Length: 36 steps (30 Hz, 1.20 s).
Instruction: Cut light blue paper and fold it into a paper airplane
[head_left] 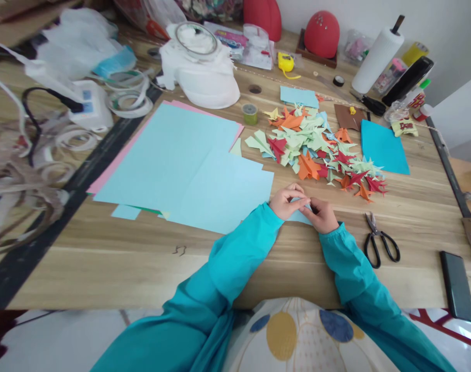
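Both my hands meet over a small light blue piece of paper (299, 216) lying on the wooden table (142, 258). My left hand (287, 200) has its fingers curled and pinched on the paper's upper edge. My right hand (324, 215) is closed on the paper's right side, fingertips touching those of the left. Most of the paper is hidden under the fingers. Just beyond my hands lies a pile of folded paper shapes (316, 150) in green, orange, red and blue.
Large light blue sheets (181, 165) over pink ones lie to the left. Black scissors (378, 240) rest right of my hands, a dark phone (457, 285) at the table's right edge. A teal sheet (382, 147), paper towel roll (377, 59), tape rolls (129, 98) and clutter fill the back.
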{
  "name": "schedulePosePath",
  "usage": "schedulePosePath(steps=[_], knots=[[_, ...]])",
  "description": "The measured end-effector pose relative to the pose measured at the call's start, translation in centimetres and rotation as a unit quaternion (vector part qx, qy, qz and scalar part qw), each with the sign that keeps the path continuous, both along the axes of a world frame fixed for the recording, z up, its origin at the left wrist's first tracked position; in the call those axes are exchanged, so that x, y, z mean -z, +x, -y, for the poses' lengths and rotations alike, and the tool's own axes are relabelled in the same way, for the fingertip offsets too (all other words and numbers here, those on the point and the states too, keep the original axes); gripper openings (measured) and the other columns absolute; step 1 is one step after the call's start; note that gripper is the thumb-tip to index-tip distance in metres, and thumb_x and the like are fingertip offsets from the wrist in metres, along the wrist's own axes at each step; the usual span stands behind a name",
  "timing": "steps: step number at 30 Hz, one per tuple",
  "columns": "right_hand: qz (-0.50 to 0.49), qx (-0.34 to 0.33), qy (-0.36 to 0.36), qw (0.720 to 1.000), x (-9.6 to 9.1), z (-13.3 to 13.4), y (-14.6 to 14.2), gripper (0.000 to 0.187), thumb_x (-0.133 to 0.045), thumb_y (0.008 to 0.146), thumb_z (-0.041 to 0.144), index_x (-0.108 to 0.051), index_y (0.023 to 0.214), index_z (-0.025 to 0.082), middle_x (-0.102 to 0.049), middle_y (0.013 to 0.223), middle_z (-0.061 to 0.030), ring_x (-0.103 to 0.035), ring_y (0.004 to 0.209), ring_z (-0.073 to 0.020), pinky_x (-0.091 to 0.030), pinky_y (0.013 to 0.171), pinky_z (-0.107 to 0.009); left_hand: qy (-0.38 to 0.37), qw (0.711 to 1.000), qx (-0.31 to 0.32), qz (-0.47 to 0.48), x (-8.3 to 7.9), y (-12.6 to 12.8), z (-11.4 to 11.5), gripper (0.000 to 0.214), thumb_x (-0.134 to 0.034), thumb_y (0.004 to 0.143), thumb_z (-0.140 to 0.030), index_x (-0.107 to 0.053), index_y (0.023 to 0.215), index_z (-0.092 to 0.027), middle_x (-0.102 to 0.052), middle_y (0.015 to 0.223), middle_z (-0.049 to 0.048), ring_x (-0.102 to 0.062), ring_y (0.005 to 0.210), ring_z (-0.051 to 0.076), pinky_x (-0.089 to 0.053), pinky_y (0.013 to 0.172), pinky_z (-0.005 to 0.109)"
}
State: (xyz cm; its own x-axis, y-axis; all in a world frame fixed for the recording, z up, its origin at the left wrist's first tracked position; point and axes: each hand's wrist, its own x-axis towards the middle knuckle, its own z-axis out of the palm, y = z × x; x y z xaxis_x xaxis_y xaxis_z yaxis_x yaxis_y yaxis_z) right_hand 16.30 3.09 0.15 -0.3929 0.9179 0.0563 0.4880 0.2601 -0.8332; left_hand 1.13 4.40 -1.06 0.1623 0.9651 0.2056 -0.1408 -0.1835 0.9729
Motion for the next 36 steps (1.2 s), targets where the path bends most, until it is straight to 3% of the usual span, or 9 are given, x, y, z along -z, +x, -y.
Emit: schedulePosePath(steps=[5, 12, 21, 26, 30, 36], knots=[[0.014, -0.012, 0.035, 0.999, -0.2, 0.1, -0.2, 0.034, -0.051, 0.082, 0.044, -0.049, 0.063, 0.015, -0.036, 0.055, 0.0044, -0.032, 0.052, -0.0072, -0.027, 0.049, -0.022, 0.0, 1.0, 0.014, 0.015, 0.1, -0.1, 0.0, 0.019, -0.071, 0.068, -0.035, -0.069, 0.065, -0.016, -0.055, 0.075, 0.0038, -0.054, 0.075, 0.014, -0.044, 0.074, 0.031], [-0.025, -0.019, 0.011, 0.999, 0.3, -0.1, 0.0, 0.048, -0.047, 0.084, 0.047, -0.033, 0.049, 0.017, -0.026, 0.051, 0.0049, -0.024, 0.049, -0.0059, -0.021, 0.045, -0.022, 0.004, 1.0, 0.015, 0.011, 0.1, 0.1, 0.0, 0.017, -0.071, 0.068, -0.033, -0.07, 0.066, -0.016, -0.061, 0.079, 0.0063, -0.058, 0.078, 0.016, -0.046, 0.076, 0.032], [0.002, -0.023, -0.006, 1.0, 0.3, -0.1, 0.1, 0.05, -0.045, 0.081, 0.053, -0.031, 0.048, 0.018, -0.024, 0.049, 0.0045, -0.022, 0.048, -0.0061, -0.018, 0.044, -0.023, -0.051, 0.998, 0.024, 0.014, -0.5, -0.1, 0.3, 0.019, -0.075, 0.061, -0.034, -0.07, 0.061, -0.015, -0.058, 0.061, 0.0016, -0.055, 0.06, 0.012, -0.043, 0.059, 0.026], [-0.005, -0.02, -0.041, 0.999, 0.2, -0.1, 0.1, 0.05, -0.05, 0.078, 0.055, -0.034, 0.048, 0.018, -0.026, 0.051, 0.0043, -0.024, 0.05, -0.0065, -0.02, 0.045, -0.023, -0.11, 0.993, 0.03, 0.033, -1.0, -0.1, 0.3, 0.019, -0.077, 0.055, -0.033, -0.069, 0.056, -0.016, -0.056, 0.057, -0.0001, -0.052, 0.057, 0.011, -0.041, 0.056, 0.026], [-0.004, -0.008, -0.07, 0.997, 0.2, -0.1, 0.1, 0.05, -0.053, 0.075, 0.057, -0.04, 0.049, 0.017, -0.029, 0.05, 0.0044, -0.026, 0.05, -0.0069, -0.023, 0.046, -0.022, -0.144, 0.989, -0.003, 0.044, -1.3, -0.2, 0.1, 0.021, -0.077, 0.052, -0.033, -0.067, 0.054, -0.015, -0.058, 0.056, -0.0002, -0.052, 0.057, 0.012, -0.041, 0.057, 0.026], [-0.025, -0.006, -0.094, 0.995, 0.3, 0.0, 0.1, 0.049, -0.05, 0.077, 0.056, -0.04, 0.049, 0.017, -0.028, 0.051, 0.0042, -0.026, 0.05, -0.0071, -0.023, 0.046, -0.022, -0.122, 0.991, -0.02, 0.045, -1.4, -0.2, 0.1, 0.021, -0.077, 0.053, -0.032, -0.066, 0.054, -0.015, -0.059, 0.057, 0.0, -0.053, 0.059, 0.012, -0.042, 0.058, 0.026]])
